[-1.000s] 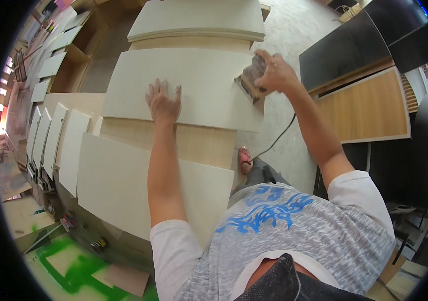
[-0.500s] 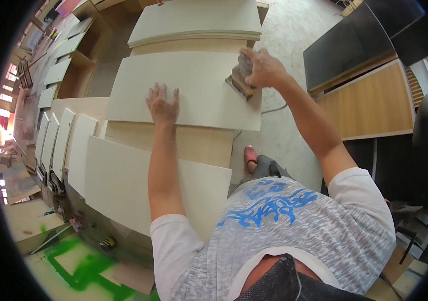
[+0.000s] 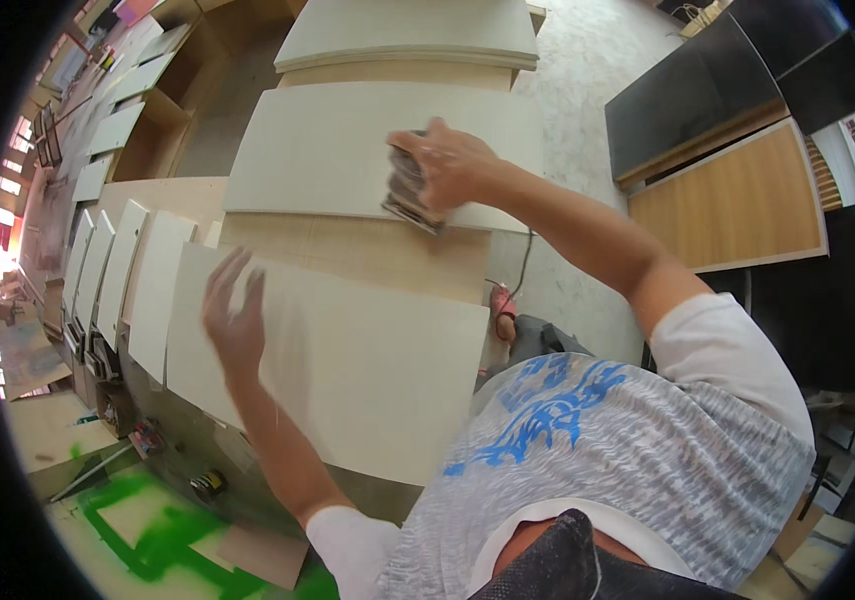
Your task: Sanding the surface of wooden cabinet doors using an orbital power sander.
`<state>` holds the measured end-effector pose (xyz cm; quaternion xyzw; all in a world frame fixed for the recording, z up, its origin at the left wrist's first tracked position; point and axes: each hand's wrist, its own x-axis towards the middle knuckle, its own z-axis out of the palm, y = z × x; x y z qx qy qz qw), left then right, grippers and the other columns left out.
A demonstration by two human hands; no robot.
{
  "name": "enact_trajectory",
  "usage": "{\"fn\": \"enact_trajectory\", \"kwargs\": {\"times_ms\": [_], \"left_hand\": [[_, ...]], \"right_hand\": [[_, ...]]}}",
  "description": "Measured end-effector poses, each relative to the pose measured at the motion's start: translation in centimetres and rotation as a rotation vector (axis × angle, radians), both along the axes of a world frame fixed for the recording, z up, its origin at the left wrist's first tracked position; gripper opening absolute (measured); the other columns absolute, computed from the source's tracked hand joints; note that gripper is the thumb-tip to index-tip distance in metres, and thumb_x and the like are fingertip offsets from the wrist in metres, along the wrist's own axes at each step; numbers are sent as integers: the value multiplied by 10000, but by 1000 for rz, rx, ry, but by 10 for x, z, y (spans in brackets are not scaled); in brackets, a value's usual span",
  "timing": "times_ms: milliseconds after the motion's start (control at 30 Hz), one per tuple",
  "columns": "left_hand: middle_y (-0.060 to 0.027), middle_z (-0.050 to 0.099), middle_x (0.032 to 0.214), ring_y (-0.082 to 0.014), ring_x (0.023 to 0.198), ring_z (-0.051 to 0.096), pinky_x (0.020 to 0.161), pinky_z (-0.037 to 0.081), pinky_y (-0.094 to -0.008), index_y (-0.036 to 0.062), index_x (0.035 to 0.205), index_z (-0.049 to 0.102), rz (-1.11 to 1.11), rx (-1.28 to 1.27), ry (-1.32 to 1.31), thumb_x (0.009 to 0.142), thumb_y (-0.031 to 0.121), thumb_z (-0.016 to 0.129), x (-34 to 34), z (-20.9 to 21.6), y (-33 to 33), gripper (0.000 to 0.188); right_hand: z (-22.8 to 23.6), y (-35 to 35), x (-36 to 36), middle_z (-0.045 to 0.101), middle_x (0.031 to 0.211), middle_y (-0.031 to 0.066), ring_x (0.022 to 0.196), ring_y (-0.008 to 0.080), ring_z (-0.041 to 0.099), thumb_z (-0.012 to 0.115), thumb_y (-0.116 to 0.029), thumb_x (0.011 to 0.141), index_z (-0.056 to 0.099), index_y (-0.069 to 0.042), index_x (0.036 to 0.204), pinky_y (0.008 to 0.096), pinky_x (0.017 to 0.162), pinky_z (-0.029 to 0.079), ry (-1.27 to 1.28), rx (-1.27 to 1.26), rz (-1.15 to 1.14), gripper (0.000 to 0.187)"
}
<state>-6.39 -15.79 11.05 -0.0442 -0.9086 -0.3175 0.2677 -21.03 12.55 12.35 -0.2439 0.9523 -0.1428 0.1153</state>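
Note:
My right hand (image 3: 452,165) grips a dusty sander (image 3: 409,190) with a squarish base. The sander is on the near edge of a white panel (image 3: 307,145), left of the panel's right end. My left hand (image 3: 234,315) is off that panel, fingers apart and empty. It is over the left part of a nearer white panel (image 3: 377,370); whether it touches the surface I cannot tell. A bare wooden board (image 3: 387,255) shows between the two panels. Beyond the worked panel lies a stack of white panels (image 3: 407,35).
A dark cord (image 3: 527,262) hangs past the panel's right end. Several narrow white panels (image 3: 122,270) stand in a row at left, near open wooden cabinets (image 3: 159,130). Dark cabinets (image 3: 697,95) and a wood-grain panel (image 3: 732,205) are at right. Green-painted boards (image 3: 162,545) lie lower left.
My right hand has moved the sander left and nearer, from the panel's right end to its near edge. My left hand has lifted off this panel and moved left and nearer.

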Motion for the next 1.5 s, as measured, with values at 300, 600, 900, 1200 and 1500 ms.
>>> {"fn": "enact_trajectory", "kwargs": {"times_ms": [300,600,900,1200,1500], "left_hand": [[-43,279,1389,-244,1213,347,1008,273,-610,332,1442,181,-468,-4,496,880,398,531,145,134,41,666],[96,381,1278,-166,896,482,950,355,-512,298,1354,345,-62,821,396,807,142,597,169,145,98,622],[112,391,1290,-144,886,501,938,334,-530,191,1320,379,-645,529,431,789,68,629,145,162,122,599],[-234,408,1283,-322,1089,493,972,375,-454,143,1368,350,-372,248,162,826,304,635,60,50,50,634],[-230,362,1333,-365,1259,336,1047,249,-484,49,1351,378,546,-233,-440,873,342,567,38,-107,-50,592]], "right_hand": [[-1,-181,-73,495,1169,174,1117,303,493,607,-308,742,421,-223,1293,391,802,500,40,-31,202,588],[-4,-191,-63,467,1200,173,1101,292,505,639,-339,713,439,-226,1262,372,813,495,-14,-55,183,596],[-1,-33,3,487,1099,232,926,363,580,600,-303,770,403,-255,1315,407,766,506,-24,-49,44,582],[-9,109,35,494,1082,224,883,359,594,610,-234,727,407,-261,1311,381,781,500,83,6,-287,619],[4,-24,8,511,1095,220,973,358,552,629,-281,718,386,-141,1319,399,786,500,-22,-21,-39,663]]}}
